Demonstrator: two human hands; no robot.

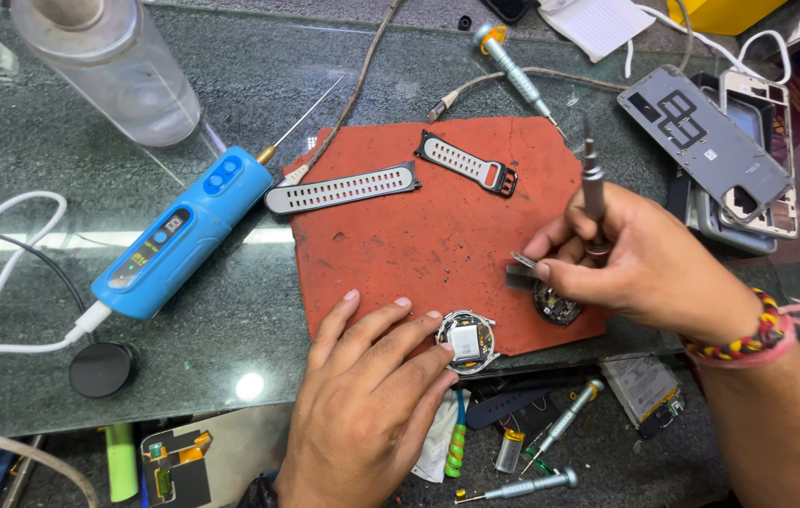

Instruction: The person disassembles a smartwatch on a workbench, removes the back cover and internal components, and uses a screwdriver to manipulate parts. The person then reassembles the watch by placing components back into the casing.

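head view: the left hand (362, 395) rests on the edge of the red mat (437, 226), fingertips steadying an opened round watch case (466, 341). the right hand (644, 259) is curled shut — gripping a small screwdriver (593, 183) upright and pinching tweezers (524, 261) just above a second round watch part (557, 306). two grey strap halves (390, 179) lie further up the mat.

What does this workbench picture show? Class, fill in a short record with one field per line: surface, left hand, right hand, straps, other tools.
surface: red mat on a dark glass table
left hand: left hand steadies an opened round watch body
right hand: right hand holds a small screwdriver and a thin metal tool over a second round part
straps: two grey watch straps on the mat's top edge
other tools: blue handheld tool, phone frames
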